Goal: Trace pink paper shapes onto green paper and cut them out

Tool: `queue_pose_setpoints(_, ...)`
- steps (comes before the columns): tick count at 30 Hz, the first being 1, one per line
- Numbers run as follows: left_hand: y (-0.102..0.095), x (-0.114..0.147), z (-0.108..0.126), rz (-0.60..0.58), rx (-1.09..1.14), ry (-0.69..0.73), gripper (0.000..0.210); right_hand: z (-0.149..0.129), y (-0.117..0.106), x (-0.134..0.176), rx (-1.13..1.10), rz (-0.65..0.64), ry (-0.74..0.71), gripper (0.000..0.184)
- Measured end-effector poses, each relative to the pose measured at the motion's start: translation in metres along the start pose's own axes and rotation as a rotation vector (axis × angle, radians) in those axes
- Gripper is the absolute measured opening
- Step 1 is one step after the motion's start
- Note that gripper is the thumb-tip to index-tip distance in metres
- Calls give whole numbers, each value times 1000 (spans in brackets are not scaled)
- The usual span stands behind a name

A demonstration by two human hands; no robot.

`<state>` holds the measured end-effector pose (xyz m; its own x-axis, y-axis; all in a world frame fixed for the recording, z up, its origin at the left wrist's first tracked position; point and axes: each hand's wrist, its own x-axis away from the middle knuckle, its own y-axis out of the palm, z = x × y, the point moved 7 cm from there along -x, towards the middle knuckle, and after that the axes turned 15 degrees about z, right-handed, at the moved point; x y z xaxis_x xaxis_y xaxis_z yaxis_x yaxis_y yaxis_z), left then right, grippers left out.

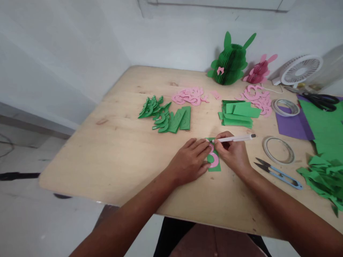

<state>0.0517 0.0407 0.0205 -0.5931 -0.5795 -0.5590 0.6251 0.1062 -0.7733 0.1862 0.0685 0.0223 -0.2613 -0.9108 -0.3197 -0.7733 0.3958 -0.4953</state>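
Near the tabletop [112, 160]'s front edge, my left hand [191, 159], spread flat, pins a pink cutout [217, 159] to green paper [216, 169]; my right hand [233, 153] grips a pen [237, 138]. Tracing, I judge, needing steady pressure.

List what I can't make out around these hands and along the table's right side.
All in the head view:
The pink cutout's left part: covered by the left hand.
Whether the pen's tip touches the green strip: too small.
Right ends of the green sheet and green scraps: cut off by the right edge.
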Motion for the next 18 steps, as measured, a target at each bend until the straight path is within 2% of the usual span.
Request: queue_pose_setpoints(18,0,0,0,-7,6,4,42,-2,-1,0,20,2,16,6)
